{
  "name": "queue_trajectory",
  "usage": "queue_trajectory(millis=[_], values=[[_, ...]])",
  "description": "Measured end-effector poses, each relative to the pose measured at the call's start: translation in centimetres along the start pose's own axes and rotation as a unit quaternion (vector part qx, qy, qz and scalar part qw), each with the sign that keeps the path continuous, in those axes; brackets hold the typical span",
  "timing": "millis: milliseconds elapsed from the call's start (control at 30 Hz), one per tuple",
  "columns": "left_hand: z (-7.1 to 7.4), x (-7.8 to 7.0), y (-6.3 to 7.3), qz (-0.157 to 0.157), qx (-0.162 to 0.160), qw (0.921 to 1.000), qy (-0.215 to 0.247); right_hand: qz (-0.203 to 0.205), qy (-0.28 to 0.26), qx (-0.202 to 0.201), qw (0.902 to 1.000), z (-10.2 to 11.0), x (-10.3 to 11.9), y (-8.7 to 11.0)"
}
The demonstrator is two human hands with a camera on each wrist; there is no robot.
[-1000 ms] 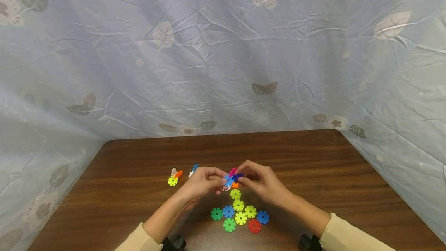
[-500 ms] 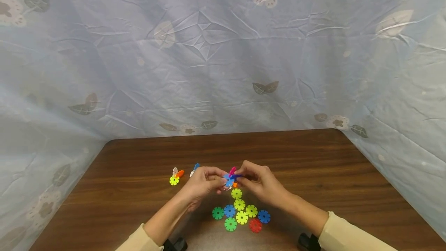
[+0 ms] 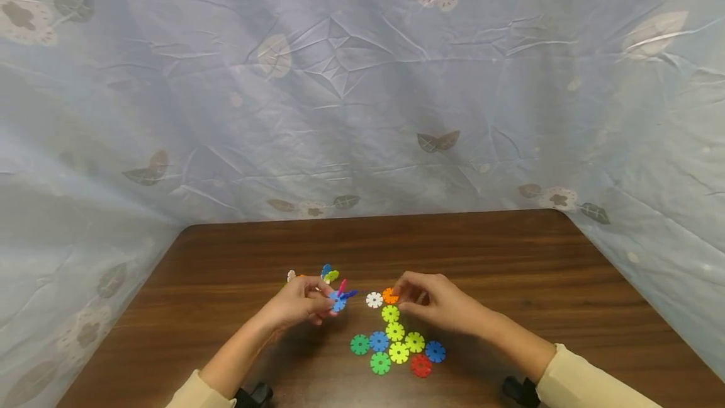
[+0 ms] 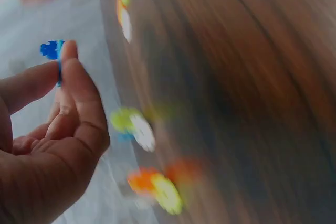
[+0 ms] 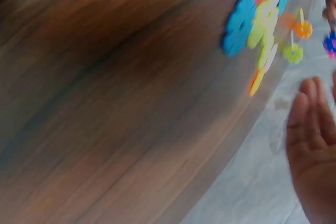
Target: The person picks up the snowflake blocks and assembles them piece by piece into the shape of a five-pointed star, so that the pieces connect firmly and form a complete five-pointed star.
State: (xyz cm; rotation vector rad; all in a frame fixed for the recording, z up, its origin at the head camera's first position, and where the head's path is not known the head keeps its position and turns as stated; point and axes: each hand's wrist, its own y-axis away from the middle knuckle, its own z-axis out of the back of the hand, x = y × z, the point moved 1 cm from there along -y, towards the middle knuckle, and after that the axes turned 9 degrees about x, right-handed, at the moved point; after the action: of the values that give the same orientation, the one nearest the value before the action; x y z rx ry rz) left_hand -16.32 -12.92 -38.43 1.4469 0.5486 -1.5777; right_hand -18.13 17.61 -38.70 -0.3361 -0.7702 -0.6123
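My left hand (image 3: 300, 300) pinches a light blue slotted building disc (image 3: 338, 301) between thumb and fingers. A pink disc (image 3: 342, 286) and a dark blue disc (image 3: 349, 293) are slotted into it and stick out at angles. In the left wrist view the dark blue disc (image 4: 50, 50) shows beyond the fingertips. My right hand (image 3: 438, 301) holds nothing; its fingertips hover beside an orange disc (image 3: 389, 296). Left of that disc lies a white disc (image 3: 374, 300). Seen from the right wrist, the fingers (image 5: 310, 114) are loosely extended.
Flat discs lie on the brown table (image 3: 481, 244) before the hands: several yellow ones (image 3: 399, 352), green (image 3: 380, 363), blue (image 3: 435, 351) and red (image 3: 421, 366). Behind the left hand stand two joined clusters, one blue-and-lime (image 3: 330, 274), the other with a white disc (image 3: 291, 275). A patterned curtain (image 3: 362, 112) encloses the table.
Both hands were together on the joined discs. The left hand has carried them left, and the right hand has let go and drawn apart, uncovering the white and orange discs.
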Motion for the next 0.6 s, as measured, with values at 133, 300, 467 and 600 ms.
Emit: queue_trajectory(millis=[133, 300, 467, 600], values=[[1.6, 1.3, 0.8, 0.033, -0.015, 0.9987, -0.036, -0.058, -0.004, 0.084, 0.9948, 0.8, -0.8, 1.7], [2.8, 2.1, 1.7, 0.082, -0.046, 0.9931, -0.069, -0.105, -0.006, 0.155, 0.9823, 1.2, -1.3, 3.1], [3.2, 2.5, 2.2, 0.117, -0.068, 0.9874, -0.082, -0.121, -0.013, 0.181, 0.9758, 1.2, -1.4, 3.6], [3.3, 2.9, 2.3, 0.139, -0.083, 0.9821, -0.096, -0.119, -0.025, 0.192, 0.9739, 0.9, -1.4, 3.5]])
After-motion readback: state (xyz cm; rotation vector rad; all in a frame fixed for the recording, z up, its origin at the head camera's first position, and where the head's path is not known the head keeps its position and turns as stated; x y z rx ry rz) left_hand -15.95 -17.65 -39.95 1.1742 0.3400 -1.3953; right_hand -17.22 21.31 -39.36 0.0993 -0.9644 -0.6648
